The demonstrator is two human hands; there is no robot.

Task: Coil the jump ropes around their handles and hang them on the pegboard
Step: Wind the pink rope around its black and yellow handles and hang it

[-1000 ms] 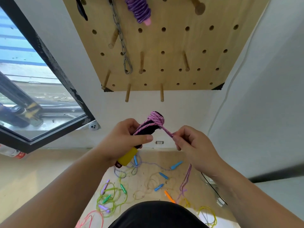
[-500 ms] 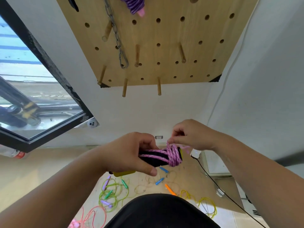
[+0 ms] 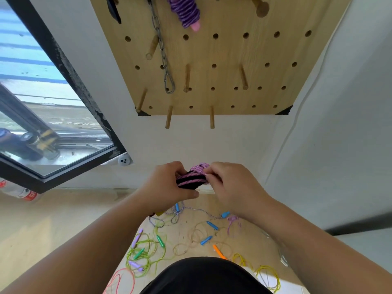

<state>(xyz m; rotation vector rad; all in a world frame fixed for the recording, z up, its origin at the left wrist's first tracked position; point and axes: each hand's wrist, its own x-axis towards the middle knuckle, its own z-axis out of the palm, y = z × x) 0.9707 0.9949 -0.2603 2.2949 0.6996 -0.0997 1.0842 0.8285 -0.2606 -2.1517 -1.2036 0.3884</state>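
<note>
Left hand (image 3: 167,185) grips the black handles (image 3: 186,186). Right hand (image 3: 231,187) pinches the pink jump rope (image 3: 196,169) against its coil, below the pegboard (image 3: 222,52). Hands closer than a second ago; winding probably near completion.

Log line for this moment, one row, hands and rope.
stage: coiling | left hand: grips black handle | right hand: pinches pink rope | pegboard: purple coil hung
</note>
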